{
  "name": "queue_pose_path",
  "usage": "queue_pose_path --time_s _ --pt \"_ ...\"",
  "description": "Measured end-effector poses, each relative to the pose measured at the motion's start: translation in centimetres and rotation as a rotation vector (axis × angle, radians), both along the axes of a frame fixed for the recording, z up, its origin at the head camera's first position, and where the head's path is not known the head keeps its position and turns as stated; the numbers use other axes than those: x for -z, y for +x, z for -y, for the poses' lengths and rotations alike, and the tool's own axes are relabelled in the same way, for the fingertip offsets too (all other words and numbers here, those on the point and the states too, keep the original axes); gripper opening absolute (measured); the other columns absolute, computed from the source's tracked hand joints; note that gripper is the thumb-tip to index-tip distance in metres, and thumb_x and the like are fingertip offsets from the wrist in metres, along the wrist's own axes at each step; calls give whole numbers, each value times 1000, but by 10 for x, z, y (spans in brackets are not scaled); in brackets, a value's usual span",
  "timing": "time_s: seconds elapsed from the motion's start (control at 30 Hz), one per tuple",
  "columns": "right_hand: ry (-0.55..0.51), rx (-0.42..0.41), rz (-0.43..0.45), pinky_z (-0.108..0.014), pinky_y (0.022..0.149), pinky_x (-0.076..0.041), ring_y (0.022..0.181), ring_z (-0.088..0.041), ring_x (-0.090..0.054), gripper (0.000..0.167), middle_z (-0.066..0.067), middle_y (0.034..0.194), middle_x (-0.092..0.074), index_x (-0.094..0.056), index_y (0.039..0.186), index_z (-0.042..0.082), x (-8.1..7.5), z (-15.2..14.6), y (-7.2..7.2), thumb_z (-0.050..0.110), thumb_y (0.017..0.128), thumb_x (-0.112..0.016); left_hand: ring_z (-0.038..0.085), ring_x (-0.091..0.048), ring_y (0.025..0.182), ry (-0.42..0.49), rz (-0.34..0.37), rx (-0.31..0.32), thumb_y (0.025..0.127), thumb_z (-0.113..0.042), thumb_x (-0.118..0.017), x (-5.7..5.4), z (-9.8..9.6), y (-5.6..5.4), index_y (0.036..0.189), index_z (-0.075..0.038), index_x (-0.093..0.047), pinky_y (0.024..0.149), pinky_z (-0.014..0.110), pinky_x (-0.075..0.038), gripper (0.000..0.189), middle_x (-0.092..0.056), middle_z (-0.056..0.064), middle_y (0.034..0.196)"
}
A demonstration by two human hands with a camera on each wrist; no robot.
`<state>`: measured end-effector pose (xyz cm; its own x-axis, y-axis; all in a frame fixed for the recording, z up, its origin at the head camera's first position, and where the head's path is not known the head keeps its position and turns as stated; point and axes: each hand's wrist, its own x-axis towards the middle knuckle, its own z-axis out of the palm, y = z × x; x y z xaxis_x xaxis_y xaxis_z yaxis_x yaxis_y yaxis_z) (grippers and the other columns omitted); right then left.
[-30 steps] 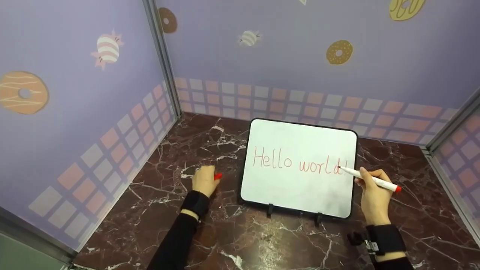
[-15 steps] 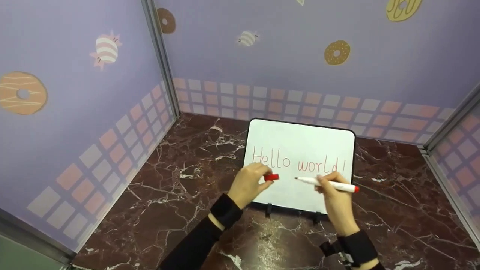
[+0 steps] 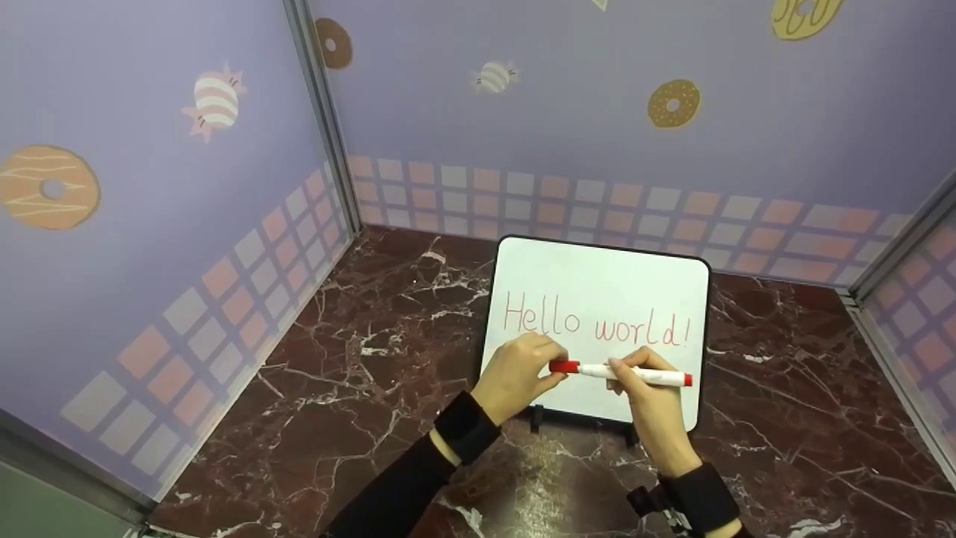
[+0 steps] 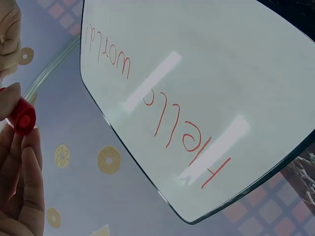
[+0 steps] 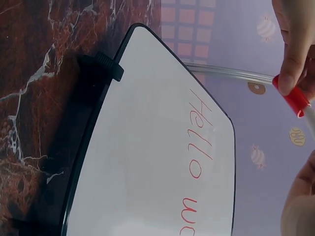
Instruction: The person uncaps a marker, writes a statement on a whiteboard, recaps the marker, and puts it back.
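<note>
My left hand [image 3: 517, 376] pinches a red marker cap [image 3: 565, 367] between thumb and fingers; the left wrist view shows the red cap [image 4: 23, 118] end-on at the thumb. In my right hand [image 3: 657, 407] is a white marker [image 3: 661, 376] with a red end, held like a pen and pointing left. The marker's tip end meets the cap's mouth, and the tip itself is hidden there. Both hands are in front of a whiteboard [image 3: 597, 280] that bears "Hello world!" in red. In the right wrist view the cap [image 5: 294, 98] lines up with the white barrel.
The black-framed whiteboard leans on a stand with small black feet [image 3: 537, 418], on a dark red marbled tabletop [image 3: 314, 418]. Purple walls [image 3: 418, 90] with sweets and donuts printed on them close off the back and sides. A metal corner post [image 3: 325, 112] stands at the back left.
The left hand has moved right with the red cap, from the table beside the board to in front of it. The right hand has brought the marker left and down, bringing tip and cap together.
</note>
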<state>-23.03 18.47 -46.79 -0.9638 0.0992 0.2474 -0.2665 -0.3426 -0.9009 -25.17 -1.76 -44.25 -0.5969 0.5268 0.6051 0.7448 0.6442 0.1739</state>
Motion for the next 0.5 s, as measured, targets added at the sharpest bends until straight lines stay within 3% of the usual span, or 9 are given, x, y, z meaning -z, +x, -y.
queue_pose_path --time_s 0.27,0.5 --pt "97 15 1 -18 60 -49 60 -11 -59 19 -1 66 -62 -60 74 5 -1 5 -1 -6 88 -67 13 -67 85 -101 -73 37 85 -22 -77 -6 -5 5 97 -11 -73 74 21 -57 16 -74 -2 93" --pt "181 -6 11 -18 62 -48 61 -12 -60 15 -2 66 -63 -60 77 -1 2 1 -4 -4 86 -71 15 -67 85 -153 -49 60 88 -22 -73 -7 -3 4 101 -8 -73 76 23 -58 19 -75 0 97"
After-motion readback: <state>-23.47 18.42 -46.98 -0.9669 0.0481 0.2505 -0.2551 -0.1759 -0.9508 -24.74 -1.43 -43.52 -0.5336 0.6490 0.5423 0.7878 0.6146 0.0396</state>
